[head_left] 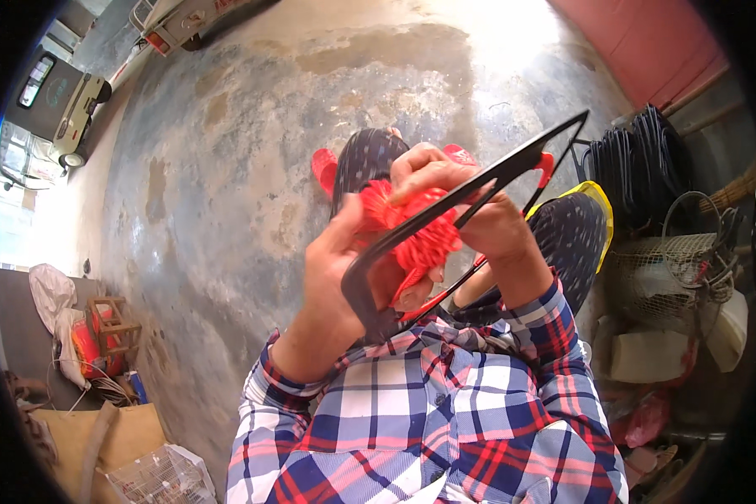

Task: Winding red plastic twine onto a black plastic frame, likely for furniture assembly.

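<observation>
A black, thin-barred frame with rounded corners slants up to the right in front of my lap. Red cord is wound on parts of it. A thick, loose bundle of red cord sits between my hands. My left hand is closed round the bundle's left side, its thumb on top and the frame's lower corner against the palm. Over the bundle's upper edge curl the bent fingers of my right hand. One bar of the frame crosses in front of that hand and partly hides the fingers.
Black frames stand stacked at the right, beside a wire mesh basket and a pale container. Lower left are a small wooden stool and a white wire rack. A three-wheeled vehicle is parked far left on the concrete floor.
</observation>
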`<state>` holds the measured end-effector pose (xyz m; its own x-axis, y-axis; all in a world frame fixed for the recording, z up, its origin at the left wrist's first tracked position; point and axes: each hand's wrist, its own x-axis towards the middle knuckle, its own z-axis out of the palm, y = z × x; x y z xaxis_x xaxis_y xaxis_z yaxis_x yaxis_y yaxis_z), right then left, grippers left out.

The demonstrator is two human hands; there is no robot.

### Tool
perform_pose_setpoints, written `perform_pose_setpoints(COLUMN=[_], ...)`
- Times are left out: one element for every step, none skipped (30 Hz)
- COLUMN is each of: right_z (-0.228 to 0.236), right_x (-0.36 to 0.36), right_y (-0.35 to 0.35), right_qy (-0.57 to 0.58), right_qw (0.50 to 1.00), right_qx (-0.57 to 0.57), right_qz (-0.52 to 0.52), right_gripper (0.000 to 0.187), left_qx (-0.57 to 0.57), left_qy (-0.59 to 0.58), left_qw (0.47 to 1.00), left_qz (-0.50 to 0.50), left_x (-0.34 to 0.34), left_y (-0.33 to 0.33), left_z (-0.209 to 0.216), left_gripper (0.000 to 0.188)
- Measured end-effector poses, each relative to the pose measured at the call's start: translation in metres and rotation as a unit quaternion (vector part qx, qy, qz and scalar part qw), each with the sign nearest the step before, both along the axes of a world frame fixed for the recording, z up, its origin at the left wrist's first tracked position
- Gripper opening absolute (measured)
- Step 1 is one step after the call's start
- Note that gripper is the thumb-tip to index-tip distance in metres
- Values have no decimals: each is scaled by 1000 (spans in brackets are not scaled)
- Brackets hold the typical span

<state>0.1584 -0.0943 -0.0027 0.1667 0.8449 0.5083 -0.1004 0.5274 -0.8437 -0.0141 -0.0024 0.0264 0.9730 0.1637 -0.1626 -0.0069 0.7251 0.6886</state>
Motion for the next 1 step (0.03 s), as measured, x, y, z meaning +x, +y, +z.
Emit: perform_pose_setpoints(right_z=[-3], right_x=[5], right_y=[-2], right_qy=[28], right_qw=[998], right_qx=[4], right_qz=[51], right_gripper=[40], left_qx=[-6], left_qy=[3], left_qw=[1000], left_qz=[2], left_x=[-2], left_y=[-2], left_z=[-2], left_gripper=[75])
